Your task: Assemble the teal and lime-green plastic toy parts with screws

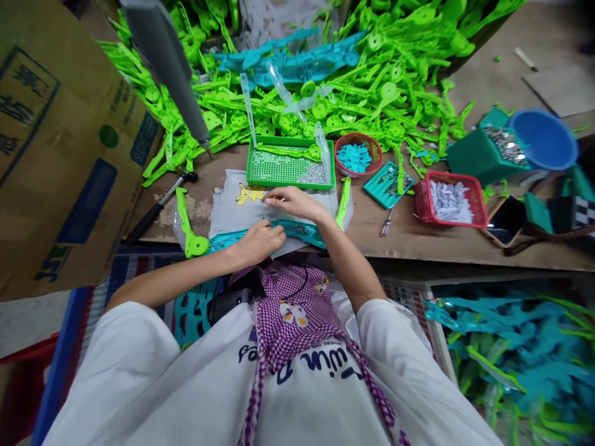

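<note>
A long teal plastic part (304, 230) lies across a pale grey cloth (227, 207) at the table's front edge. Bent over its middle are the fingers of my left hand (260, 240), closed on it. Just beyond, my right hand (294, 203) hovers over the cloth by a yellow cartoon figure (248, 194); its fingertips are drawn together, and anything between them is too small to make out. Bright green plastic arms flank the cloth, one on the left (188, 226) and one on the right (344, 201). A green tray (290, 144) with small metal pieces stands behind my hands.
Green parts (400, 93) are heaped at the back. A grey power screwdriver (171, 68) hangs at upper left above a hammer (160, 204). Rightward stand red baskets (357, 137) (478, 217), a small teal tray (388, 186) and a screwdriver (385, 224). A cardboard box (60, 148) blocks the left.
</note>
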Demonstrator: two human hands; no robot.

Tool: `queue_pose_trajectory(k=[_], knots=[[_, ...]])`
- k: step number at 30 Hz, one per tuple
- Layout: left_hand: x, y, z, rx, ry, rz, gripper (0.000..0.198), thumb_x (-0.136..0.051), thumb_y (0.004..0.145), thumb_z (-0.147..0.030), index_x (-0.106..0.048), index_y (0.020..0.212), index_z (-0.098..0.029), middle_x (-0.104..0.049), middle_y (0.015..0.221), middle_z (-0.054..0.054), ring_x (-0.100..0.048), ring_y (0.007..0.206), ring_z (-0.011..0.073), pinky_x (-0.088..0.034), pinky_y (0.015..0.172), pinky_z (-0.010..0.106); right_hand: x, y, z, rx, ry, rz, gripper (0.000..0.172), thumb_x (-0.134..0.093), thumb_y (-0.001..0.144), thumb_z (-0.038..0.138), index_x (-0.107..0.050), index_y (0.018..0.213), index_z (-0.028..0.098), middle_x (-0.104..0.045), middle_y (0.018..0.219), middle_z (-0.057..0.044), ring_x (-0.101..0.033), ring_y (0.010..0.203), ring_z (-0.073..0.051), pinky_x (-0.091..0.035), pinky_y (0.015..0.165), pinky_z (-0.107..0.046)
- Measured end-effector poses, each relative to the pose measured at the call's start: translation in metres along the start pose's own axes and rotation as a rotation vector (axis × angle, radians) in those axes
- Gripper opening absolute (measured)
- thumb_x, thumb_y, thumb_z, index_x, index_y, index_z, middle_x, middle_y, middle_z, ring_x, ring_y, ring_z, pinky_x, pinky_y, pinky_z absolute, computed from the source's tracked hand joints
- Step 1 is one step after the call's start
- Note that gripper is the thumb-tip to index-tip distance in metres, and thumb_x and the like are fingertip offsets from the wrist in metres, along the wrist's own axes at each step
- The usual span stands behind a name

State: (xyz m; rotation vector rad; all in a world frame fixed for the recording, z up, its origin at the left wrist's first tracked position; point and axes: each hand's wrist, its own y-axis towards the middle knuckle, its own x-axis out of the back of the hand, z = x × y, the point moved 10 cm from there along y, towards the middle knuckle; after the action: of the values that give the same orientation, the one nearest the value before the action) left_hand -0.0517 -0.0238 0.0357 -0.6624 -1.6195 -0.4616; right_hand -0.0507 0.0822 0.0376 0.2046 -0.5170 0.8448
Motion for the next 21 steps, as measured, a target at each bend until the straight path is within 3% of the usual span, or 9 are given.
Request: queue_pose_trajectory(k=[3,6,10,13,17,19,21], knots=[[-0.003,0.006,0.034,0.207,-0.374,0.008,0.024,-0.053,0.094,-0.016,-0.076,0.096,-0.017,-0.076,0.091,0.008,-0.069,0.077,0.0188,-0.051,0.076,0.031,0.032,-0.048,-0.002,-0.024,-0.051,-0.396,0.026,-0.055,0.098,0.039,-0.071,0.100,0.018,-0.075,0.098,-0.006,-0.064,0.083,-0.016,-0.048,0.076,-0.029],[-0.016,0.010,0.059,0.352,-0.758,0.035,0.020,-0.059,0.091,-0.023,-0.078,0.090,-0.018,-0.074,0.071,0.003,-0.069,0.069,0.0173,-0.050,0.072,0.028,0.019,-0.092,0.006,0.007,-0.149,-0.559,0.036,-0.050,0.100,0.050,-0.069,0.097,0.019,-0.072,0.088,-0.006,-0.060,0.072,-0.015,-0.049,0.071,-0.030],[-0.026,0.011,0.076,0.454,-0.908,-0.018,0.016,-0.064,0.086,-0.026,-0.077,0.082,-0.017,-0.076,0.072,0.003,-0.067,0.068,0.0165,-0.050,0.069,0.028,-0.038,-0.106,0.026,0.113,-0.401,-0.516,0.043,-0.055,0.095,0.057,-0.069,0.108,0.017,-0.074,0.093,-0.010,-0.066,0.083,-0.021,-0.050,0.076,-0.034],[-0.031,0.006,0.083,0.504,-0.905,-0.070,0.018,-0.063,0.086,-0.028,-0.077,0.085,-0.016,-0.077,0.079,0.004,-0.067,0.070,0.0167,-0.051,0.070,0.028,-0.056,-0.099,0.024,0.097,-0.446,-0.483,0.035,-0.049,0.101,0.044,-0.070,0.108,0.017,-0.075,0.098,-0.012,-0.068,0.088,-0.023,-0.049,0.079,-0.036],[-0.028,-0.010,0.085,0.458,-0.897,-0.190,0.022,-0.063,0.090,-0.034,-0.075,0.092,-0.015,-0.077,0.087,0.005,-0.070,0.077,0.0174,-0.056,0.073,0.030,-0.029,-0.098,-0.005,-0.022,-0.188,-0.491,0.029,-0.050,0.101,0.039,-0.071,0.105,0.019,-0.075,0.095,-0.009,-0.066,0.083,-0.020,-0.051,0.079,-0.033],[-0.012,-0.021,0.080,0.354,-0.749,-0.317,0.021,-0.062,0.093,-0.034,-0.074,0.092,-0.017,-0.077,0.099,0.008,-0.072,0.089,0.0191,-0.057,0.082,0.033,-0.013,-0.094,-0.025,-0.115,-0.038,-0.465,0.026,-0.059,0.096,0.040,-0.072,0.102,0.018,-0.074,0.091,-0.007,-0.064,0.077,-0.018,-0.050,0.074,-0.031],[0.005,-0.028,0.059,0.161,-0.521,-0.393,0.018,-0.058,0.096,-0.028,-0.074,0.096,-0.020,-0.075,0.114,0.009,-0.070,0.105,0.0199,-0.055,0.094,0.037,-0.006,-0.080,-0.040,-0.175,0.071,-0.389,0.024,-0.066,0.090,0.039,-0.073,0.097,0.017,-0.073,0.084,-0.005,-0.062,0.073,-0.016,-0.048,0.071,-0.030]])
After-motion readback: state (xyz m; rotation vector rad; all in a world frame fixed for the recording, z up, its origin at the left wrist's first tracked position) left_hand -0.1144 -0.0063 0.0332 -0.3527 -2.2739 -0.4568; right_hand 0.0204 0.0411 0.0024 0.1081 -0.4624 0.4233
